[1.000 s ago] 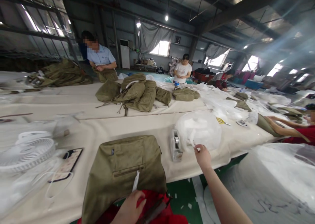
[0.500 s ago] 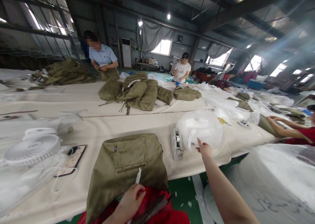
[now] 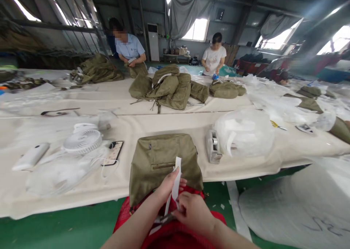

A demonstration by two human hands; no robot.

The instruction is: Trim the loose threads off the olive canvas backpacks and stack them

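Observation:
An olive bag (image 3: 161, 161) hangs over the near edge of the cream table (image 3: 169, 125). In front of it my left hand (image 3: 167, 185) pinches a white paper strip (image 3: 176, 177) and holds it upright. My right hand (image 3: 193, 210) is closed on the strip's lower end, just above my red lap. A dark thin object (image 3: 164, 218) lies under both hands; I cannot make out what it is.
A tape dispenser (image 3: 212, 150) and a heap of clear plastic bags (image 3: 244, 132) sit right of the bag. A white fan (image 3: 82, 141), a phone (image 3: 113, 152) and a white power bank (image 3: 30, 156) lie left. Piles of olive bags (image 3: 169, 86) and two people stand across the table.
My right hand left the plastic heap and came back to my lap, closing on the strip. My left hand raised the strip. The view tilted down and shifted left.

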